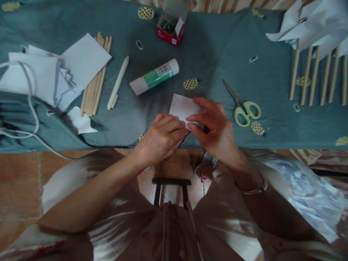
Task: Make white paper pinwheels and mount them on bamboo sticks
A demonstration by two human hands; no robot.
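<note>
A small white paper square (179, 105) with a diagonal crease or cut line lies near the table's front edge, partly hidden under both hands. My left hand (164, 136) has its fingers closed together on the paper's lower left side. My right hand (213, 125) pinches the paper's lower right part between thumb and fingers, its fingertips close to those of my left. Just beyond the paper lies a glue stick (156, 77) with a green label. Green-handled scissors (243, 108) rest to the right of my right hand, blades partly apart.
Left of the glue stick are a white pen (118, 83), several wooden sticks (95, 83) and white paper sheets (35, 72). A red box (171, 30) of small dark pieces stands at the back. Paper pinwheels (312, 29) on sticks lie at right. A white cable (31, 101) crosses the left edge.
</note>
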